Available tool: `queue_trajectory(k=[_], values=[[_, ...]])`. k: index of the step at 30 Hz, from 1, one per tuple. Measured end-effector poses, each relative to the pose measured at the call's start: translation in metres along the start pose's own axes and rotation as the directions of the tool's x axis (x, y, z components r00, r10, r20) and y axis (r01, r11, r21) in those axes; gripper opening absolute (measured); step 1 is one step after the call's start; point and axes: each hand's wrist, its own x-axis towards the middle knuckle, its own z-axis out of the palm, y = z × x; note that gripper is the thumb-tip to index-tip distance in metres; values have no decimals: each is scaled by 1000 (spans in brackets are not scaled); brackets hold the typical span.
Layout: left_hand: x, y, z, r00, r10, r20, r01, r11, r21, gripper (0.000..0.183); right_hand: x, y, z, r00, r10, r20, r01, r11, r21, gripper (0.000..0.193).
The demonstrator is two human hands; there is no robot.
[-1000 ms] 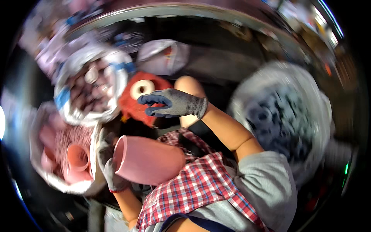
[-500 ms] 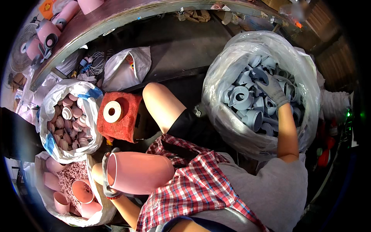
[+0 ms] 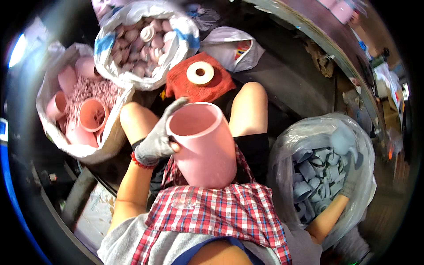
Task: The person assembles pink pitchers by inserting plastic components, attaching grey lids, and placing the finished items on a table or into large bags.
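Note:
My left hand (image 3: 157,139), in a grey glove, grips a pink tapered plastic vessel (image 3: 207,148) by its side near the rim. The vessel's open mouth tilts up and away from me, and its base is at my checked apron (image 3: 212,210). Out to the right, my gloved right hand (image 3: 354,172) is inside a clear plastic bag (image 3: 282,176) full of grey-blue plastic parts (image 3: 320,172). It seems closed on a larger grey-blue plastic part (image 3: 343,142) with a curved arm, raised above the pile; motion blurs both, and the fingers are partly hidden.
Ahead, a cream ring (image 3: 193,79) lies on a red cloth (image 3: 221,90). Left of it stands a white bag (image 3: 102,59) of small pink parts. A white sack (image 3: 44,110) holds pink vessels and shredded strips. Beyond are a white pouch (image 3: 221,39) and a bench edge (image 3: 329,48).
The view has turned to the right. My left hand has brought the pink vessel more upright in front of me. My right hand has lifted a grey-blue part off the pile toward the bag's far side.

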Motion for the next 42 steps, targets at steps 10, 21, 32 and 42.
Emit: queue_trajectory(k=[10, 21, 32, 42], values=[[-31, 5, 22, 984, 151, -97, -125, 964, 235, 129, -43, -289, 110, 761, -615, 207, 159, 487, 859, 60], [-57, 15, 29, 948, 284, -141, -231, 923, 307, 126, -82, -358, 130, 465, -802, 374, -29, 409, 912, 59], [-59, 0, 29, 965, 185, -186, -118, 940, 321, 132, -87, -348, 141, 448, -749, 488, -67, 516, 854, 72], [-60, -6, 29, 975, 143, -172, -100, 966, 239, 120, -82, -338, 155, 378, -836, 398, -112, 386, 916, 53]])
